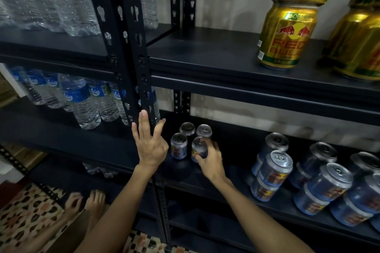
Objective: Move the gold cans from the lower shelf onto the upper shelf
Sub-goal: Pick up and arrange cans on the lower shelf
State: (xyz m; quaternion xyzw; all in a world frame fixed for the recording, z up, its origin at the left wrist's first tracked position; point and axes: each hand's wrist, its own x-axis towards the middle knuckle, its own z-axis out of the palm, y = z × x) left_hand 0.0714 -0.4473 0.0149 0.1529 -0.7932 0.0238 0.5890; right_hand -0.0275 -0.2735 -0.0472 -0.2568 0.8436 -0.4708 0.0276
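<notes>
Dim storeroom, gold cans [285, 37] up on upper shelf [205, 53].
R hand [209, 160] grips blue can [198, 145] on lower shelf [232, 150], L hand [151, 148] flat on post [133, 47]; imo lift straight, neighbours v close.

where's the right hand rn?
Head view, low centre: the right hand reaches onto the lower shelf, fingers round the front-right blue can in a cluster of four, just right of the left hand resting on the black upright.

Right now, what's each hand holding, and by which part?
The right hand grips a blue can round its side. The left hand holds nothing, fingers straight against the shelf post.
</notes>
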